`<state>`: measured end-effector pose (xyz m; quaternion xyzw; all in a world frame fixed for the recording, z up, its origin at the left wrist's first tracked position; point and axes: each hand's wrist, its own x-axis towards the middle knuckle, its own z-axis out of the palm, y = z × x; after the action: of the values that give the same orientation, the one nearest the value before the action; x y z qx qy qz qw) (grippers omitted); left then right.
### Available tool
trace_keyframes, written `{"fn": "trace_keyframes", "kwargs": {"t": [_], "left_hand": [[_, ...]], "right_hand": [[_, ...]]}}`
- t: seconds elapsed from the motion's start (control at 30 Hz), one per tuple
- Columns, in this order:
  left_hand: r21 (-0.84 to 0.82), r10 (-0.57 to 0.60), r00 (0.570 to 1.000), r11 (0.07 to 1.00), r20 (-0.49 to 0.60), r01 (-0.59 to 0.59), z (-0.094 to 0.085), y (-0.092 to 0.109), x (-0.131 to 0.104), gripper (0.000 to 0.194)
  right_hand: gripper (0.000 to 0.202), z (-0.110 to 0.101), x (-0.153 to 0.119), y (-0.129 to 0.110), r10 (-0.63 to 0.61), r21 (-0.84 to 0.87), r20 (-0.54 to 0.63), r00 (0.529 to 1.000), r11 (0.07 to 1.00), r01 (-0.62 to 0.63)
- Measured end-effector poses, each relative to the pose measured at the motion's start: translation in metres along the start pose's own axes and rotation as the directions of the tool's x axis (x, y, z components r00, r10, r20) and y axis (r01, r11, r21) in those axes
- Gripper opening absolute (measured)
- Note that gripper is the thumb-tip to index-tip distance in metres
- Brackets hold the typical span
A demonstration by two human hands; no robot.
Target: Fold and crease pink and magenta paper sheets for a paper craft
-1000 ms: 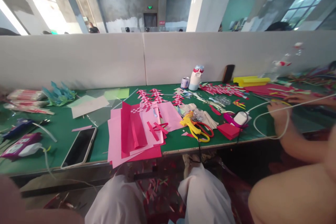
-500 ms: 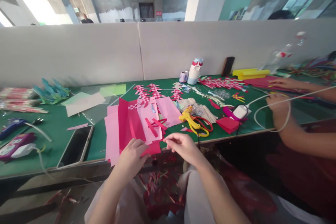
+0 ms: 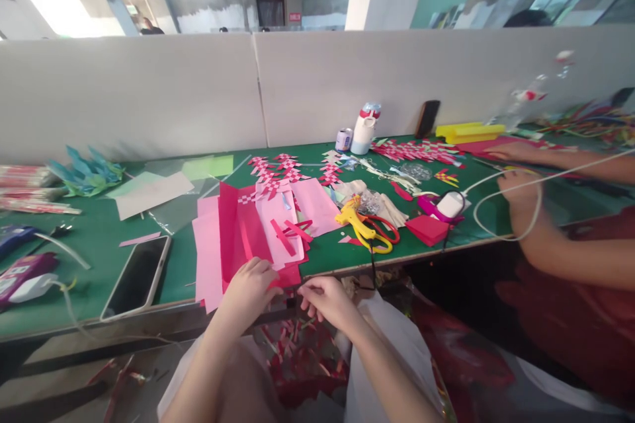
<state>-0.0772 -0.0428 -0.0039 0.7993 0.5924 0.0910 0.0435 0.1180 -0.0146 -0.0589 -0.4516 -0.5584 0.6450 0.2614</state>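
My left hand lies on the near part of a creased red paper sheet, its fingers closed and bent over the paper. Just to its right, my right hand is held at the table's front edge with thumb and fingers pinched together. Whatever may be between those fingertips is too small or hidden to make out. Pink paper sheets lie under and beside the red one. Narrow red paper strips rest on top, with red-and-white checkered woven paper pieces behind them.
Yellow-handled scissors and a red paper stack lie to the right. A phone lies at left, near a white-and-purple device. A bottle and can stand behind. A co-worker's hands are at far right, beside a white cable.
My right hand has moved toward me and left, closer to my left hand, with its fingers lower. My left hand stays on the red paper. The whole view has shifted slightly.
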Motion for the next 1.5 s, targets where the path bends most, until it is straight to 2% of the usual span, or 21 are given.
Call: {"fn": "trace_keyframes", "kwargs": {"t": [0.23, 0.6, 1.07, 1.5], "left_hand": [[-0.131, -0.006, 0.999, 0.991, -0.052, -0.001, 0.007, -0.016, 0.000, 0.014], [-0.302, -0.039, 0.990, 0.953, -0.133, -0.003, 0.014, -0.026, -0.002, 0.018], [-0.412, -0.116, 0.984, 0.910, -0.136, 0.050, 0.016, -0.030, -0.005, 0.018], [-0.434, -0.128, 0.978, 0.900, -0.166, 0.044, 0.020, -0.032, -0.007, 0.021]], "right_hand": [[0.049, 0.003, 0.007, -0.003, 0.000, 0.129, -0.036, 0.999, 0.992, 0.005], [0.050, 0.008, 0.015, -0.005, 0.003, 0.234, -0.084, 0.996, 0.972, 0.017], [0.041, 0.007, 0.016, -0.001, -0.024, 0.224, -0.094, 0.995, 0.974, 0.045], [0.038, 0.007, 0.013, -0.005, -0.023, 0.182, -0.102, 0.995, 0.982, 0.041]]}}
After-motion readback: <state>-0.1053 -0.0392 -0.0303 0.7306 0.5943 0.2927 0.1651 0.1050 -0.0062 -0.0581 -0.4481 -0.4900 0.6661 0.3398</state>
